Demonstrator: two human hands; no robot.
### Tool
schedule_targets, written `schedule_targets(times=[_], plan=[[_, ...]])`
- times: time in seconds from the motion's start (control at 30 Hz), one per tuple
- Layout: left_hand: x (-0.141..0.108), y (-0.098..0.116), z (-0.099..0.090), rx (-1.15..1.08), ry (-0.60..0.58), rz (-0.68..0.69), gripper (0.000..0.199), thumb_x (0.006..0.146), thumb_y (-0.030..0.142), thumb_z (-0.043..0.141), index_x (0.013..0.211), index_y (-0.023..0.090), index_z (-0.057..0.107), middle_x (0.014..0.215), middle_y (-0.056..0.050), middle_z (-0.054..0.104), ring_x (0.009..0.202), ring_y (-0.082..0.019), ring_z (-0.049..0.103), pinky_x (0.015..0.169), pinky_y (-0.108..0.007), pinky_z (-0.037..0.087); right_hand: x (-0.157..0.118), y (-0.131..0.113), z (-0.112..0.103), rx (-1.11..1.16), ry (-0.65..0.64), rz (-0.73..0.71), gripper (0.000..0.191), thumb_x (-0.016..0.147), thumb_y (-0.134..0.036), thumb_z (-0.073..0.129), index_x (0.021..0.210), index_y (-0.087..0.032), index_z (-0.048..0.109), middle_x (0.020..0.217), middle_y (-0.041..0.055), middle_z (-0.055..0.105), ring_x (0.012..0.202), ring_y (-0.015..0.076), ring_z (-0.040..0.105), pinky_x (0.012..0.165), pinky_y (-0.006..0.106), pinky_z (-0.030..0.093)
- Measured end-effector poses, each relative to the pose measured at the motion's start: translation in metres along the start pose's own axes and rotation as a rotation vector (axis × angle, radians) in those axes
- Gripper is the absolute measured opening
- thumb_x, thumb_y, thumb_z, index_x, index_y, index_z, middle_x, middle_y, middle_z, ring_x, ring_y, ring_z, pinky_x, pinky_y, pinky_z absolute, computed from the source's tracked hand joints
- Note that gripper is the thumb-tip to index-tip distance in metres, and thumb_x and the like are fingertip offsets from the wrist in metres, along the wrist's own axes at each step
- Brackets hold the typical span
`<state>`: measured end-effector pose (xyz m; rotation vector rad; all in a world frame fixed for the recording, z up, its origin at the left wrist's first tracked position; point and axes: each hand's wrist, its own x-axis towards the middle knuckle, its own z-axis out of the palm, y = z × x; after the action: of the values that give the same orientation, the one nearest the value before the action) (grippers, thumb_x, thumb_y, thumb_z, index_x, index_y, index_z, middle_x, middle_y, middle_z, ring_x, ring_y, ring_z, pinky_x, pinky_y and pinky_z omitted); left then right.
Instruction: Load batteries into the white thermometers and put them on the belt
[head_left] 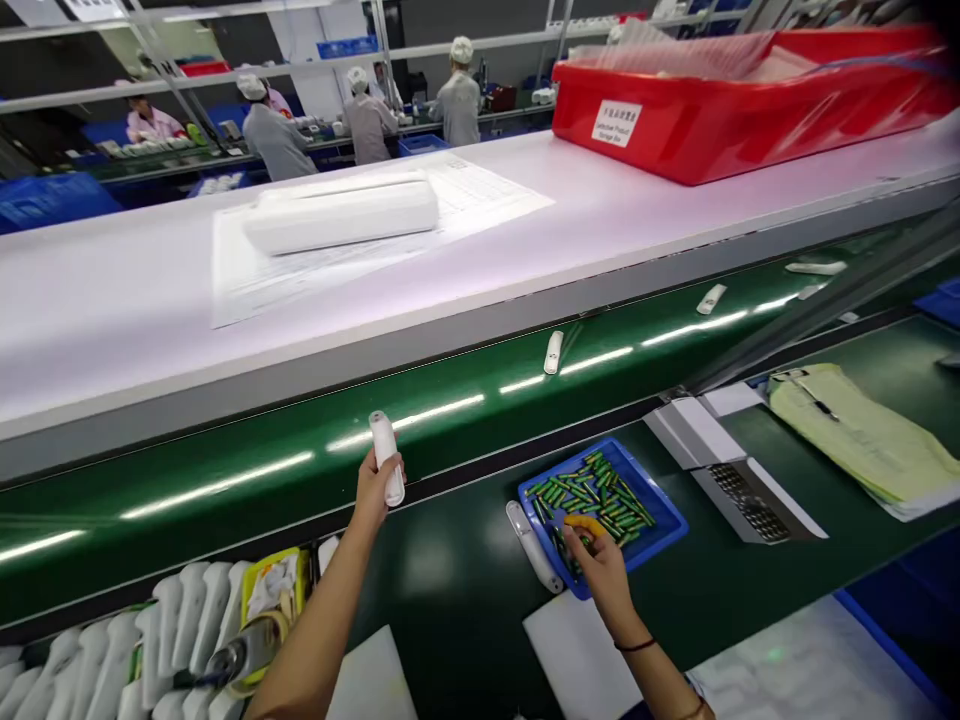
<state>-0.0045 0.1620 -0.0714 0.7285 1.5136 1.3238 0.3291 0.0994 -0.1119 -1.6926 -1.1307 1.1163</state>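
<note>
My left hand (379, 482) is closed round a white elongated plastic device (385, 455), held upright over the near edge of the green conveyor belt. My right hand (600, 565) is over the front part of a blue tray (660, 500) of green batteries (600, 495). Something yellow-orange (586, 524) shows at its bent fingers; whether it is a finger cover or a held item is unclear, and the fingertips are partly hidden. Against the tray's left side lies another white device (532, 546), a long recess facing up.
White devices (553, 352) lie on the conveyor (247, 490). Several white housings (172, 620) and a yellow container (304, 580) are at lower left. A shelf (480, 260) above bears a red bin (675, 130). Right are an open box (750, 500) and yellowish papers (862, 430). People work beyond.
</note>
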Motion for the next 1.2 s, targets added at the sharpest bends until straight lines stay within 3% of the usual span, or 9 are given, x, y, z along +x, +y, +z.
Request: schedule_targets(times=[0.13,0.3,0.4,0.53,0.67,0.73,0.87,1.07,1.2], plan=[[-0.084,0.032,-0.006,-0.186,-0.015,0.032,0.036,0.075,0.047,0.064,0.091,0.016,0.057,0.076,-0.001,0.057,0.060,-0.010,0.051,0.054,-0.022,0.042,-0.043,-0.063,0.019,0.210,-0.299,-0.097,0.038,0.084,-0.054,0.055,0.095,-0.017,0.055,0.062,-0.0016,0.055,0.047,0.0101,0.044,0.046,0.023,0.034],[-0.163,0.065,-0.011,-0.379,-0.050,0.078,0.037,0.086,0.049,0.051,0.104,0.017,0.058,0.096,-0.007,0.063,0.071,-0.012,0.056,0.063,-0.023,0.046,-0.111,-0.145,0.036,0.125,-0.573,-0.593,0.028,0.094,-0.042,0.046,0.082,-0.019,0.058,0.068,0.0015,0.059,0.064,0.0138,0.056,0.062,0.027,0.045],[-0.200,0.077,-0.019,-0.370,-0.082,0.086,0.047,0.083,0.045,0.058,0.124,0.024,0.048,0.117,-0.010,0.060,0.078,-0.016,0.062,0.060,-0.024,0.049,-0.140,-0.170,0.043,-0.017,-0.632,-0.953,0.027,0.097,-0.036,0.040,0.089,-0.018,0.059,0.074,0.0034,0.061,0.066,0.0138,0.053,0.060,0.027,0.041],[-0.233,0.086,-0.034,-0.351,-0.123,0.161,0.085,0.076,0.042,0.069,0.143,0.036,0.016,0.107,-0.006,0.062,0.081,-0.019,0.066,0.068,-0.030,0.054,-0.165,-0.177,0.045,-0.228,-0.645,-1.199,0.025,0.099,-0.027,0.036,0.093,-0.016,0.057,0.075,0.0036,0.062,0.062,0.0130,0.048,0.057,0.028,0.033],[-0.249,0.086,-0.046,-0.329,-0.180,0.237,0.086,0.075,0.040,0.071,0.142,0.036,0.016,0.100,-0.004,0.062,0.082,-0.019,0.066,0.073,-0.032,0.055,-0.177,-0.179,0.044,-0.387,-0.679,-1.050,0.026,0.096,-0.038,0.044,0.090,-0.016,0.056,0.071,0.0029,0.059,0.063,0.0140,0.047,0.059,0.028,0.034],[-0.253,0.084,-0.050,-0.332,-0.225,0.238,0.082,0.076,0.040,0.070,0.140,0.034,0.021,0.100,-0.005,0.061,0.082,-0.020,0.066,0.073,-0.033,0.055,-0.179,-0.179,0.045,-0.374,-0.800,-0.833,0.028,0.090,-0.044,0.052,0.087,-0.017,0.053,0.073,0.0019,0.057,0.064,0.0136,0.047,0.058,0.026,0.035],[-0.258,0.079,-0.052,-0.349,-0.231,0.225,0.079,0.075,0.038,0.071,0.138,0.034,0.023,0.101,-0.006,0.061,0.082,-0.020,0.066,0.068,-0.030,0.055,-0.179,-0.172,0.052,-0.042,-1.048,-0.370,0.029,0.084,-0.045,0.060,0.090,-0.018,0.049,0.074,-0.0021,0.052,0.059,0.0093,0.045,0.052,0.021,0.035],[-0.264,0.078,-0.049,-0.380,-0.094,0.170,0.082,0.077,0.037,0.070,0.139,0.038,0.015,0.100,-0.004,0.059,0.084,-0.020,0.066,0.063,-0.028,0.055,-0.174,-0.175,0.048,0.268,-0.901,-0.263,0.025,0.087,-0.040,0.054,0.099,-0.020,0.047,0.091,0.0032,0.059,0.062,0.0095,0.054,0.055,0.024,0.040],[-0.268,0.077,-0.049,-0.367,-0.040,0.193,0.085,0.074,0.035,0.072,0.140,0.039,0.019,0.098,-0.003,0.058,0.085,-0.021,0.066,0.062,-0.029,0.056,-0.174,-0.181,0.041,0.310,-0.692,-0.272,0.024,0.083,-0.038,0.060,0.096,-0.020,0.050,0.076,0.0000,0.060,0.058,0.0102,0.053,0.055,0.025,0.042]])
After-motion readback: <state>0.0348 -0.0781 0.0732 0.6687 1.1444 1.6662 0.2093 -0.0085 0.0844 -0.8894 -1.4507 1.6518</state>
